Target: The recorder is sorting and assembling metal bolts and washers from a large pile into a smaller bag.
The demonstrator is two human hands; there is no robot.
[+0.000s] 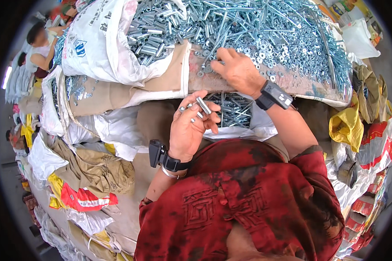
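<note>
My left hand [188, 128] is raised in front of the table edge, palm up, fingers curled around several short silver metal sleeves. One sleeve [203, 105] stands out across the fingers; the ends of others poke out between them. My right hand [241, 73] rests at the near edge of the heap, fingers bent toward the thumb. Whatever is between those fingertips is hidden. Grey flat washers [265, 57] lie around it, and long thin bolts [220, 32] lie just beyond. A pile of sleeves [150, 39] spreads to the far left.
A white woven sack [93, 48] lies over the table's left side. Below the edge, between my arms, an open sack holds more long bolts [235, 111]. Folded sacks [96, 172] lie at left, a yellow bag [347, 126] at right. Another person [41, 50] works at far left.
</note>
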